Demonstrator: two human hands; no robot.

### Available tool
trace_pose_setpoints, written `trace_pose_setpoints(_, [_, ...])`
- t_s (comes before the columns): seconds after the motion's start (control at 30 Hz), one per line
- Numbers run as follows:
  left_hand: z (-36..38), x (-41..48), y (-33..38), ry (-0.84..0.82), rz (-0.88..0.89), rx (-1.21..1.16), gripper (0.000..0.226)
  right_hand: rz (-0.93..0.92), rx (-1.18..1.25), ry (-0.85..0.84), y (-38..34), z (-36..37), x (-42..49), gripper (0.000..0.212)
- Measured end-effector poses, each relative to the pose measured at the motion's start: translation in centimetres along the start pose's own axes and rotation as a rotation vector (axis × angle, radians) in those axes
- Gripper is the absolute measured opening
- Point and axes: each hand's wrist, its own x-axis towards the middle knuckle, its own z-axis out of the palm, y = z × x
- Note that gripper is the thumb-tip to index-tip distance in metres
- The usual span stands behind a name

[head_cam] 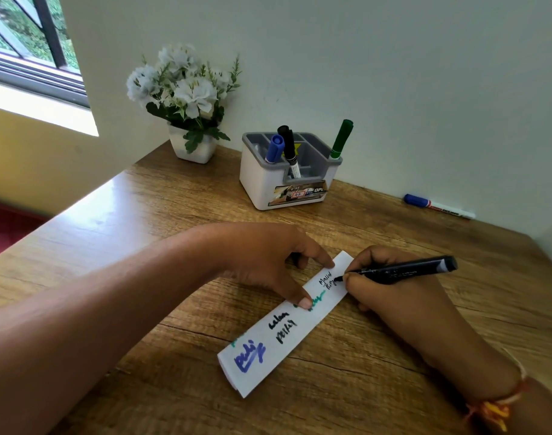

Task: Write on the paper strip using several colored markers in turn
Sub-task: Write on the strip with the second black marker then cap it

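Right hand [390, 287] is curled tight round an uncapped black felt marker [403, 270], tip down on the far end of the white folded paper strip [281, 337], right beside a couple of small black words. Left hand [268, 262] is spread flat-fingered, one fingertip pinning the far end and the thumb pressing the middle, on top of the green scribble. Something dark sits under that palm, and I can't tell what. The strip lies slantwise on the wooden tabletop [362, 387] between the two hands, with blue lettering at the near end and black words mid-way. Beyond, a white and grey plastic organiser [259, 183] holds a blue-capped marker [274, 149], a black-capped one [289, 149] and a green one [341, 139]; another blue-capped marker [438, 206] lies by the wall. Danger now, I'd say: the tip is close to the strip's edge, so one long stroke could run off onto the wood. If that thumb slides, the green ink may smear. Ease the left-hand pressure and the light strip could skid under the stroke.
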Motion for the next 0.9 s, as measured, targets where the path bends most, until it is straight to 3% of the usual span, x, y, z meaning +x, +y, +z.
trace_pose_setpoints(0.63, [-0.1, -0.2, 0.1, -0.024, 0.004, 0.005, 0.066, 0.047, 0.063, 0.017, 0.0, 0.0, 0.1, 0.002])
trace_pose_setpoints(0.77, [-0.1, -0.4, 0.3, -0.028, 0.000, 0.017, 0.068, 0.143, 0.355, 0.044, 0.1, -0.5, 0.2, 0.007])
trace_pose_setpoints(0.9, [0.0, -0.9, 0.4, 0.001, 0.016, -0.014, 0.077, 0.113, 0.571, 0.084, -0.1, -1.2, -0.1, 0.010])
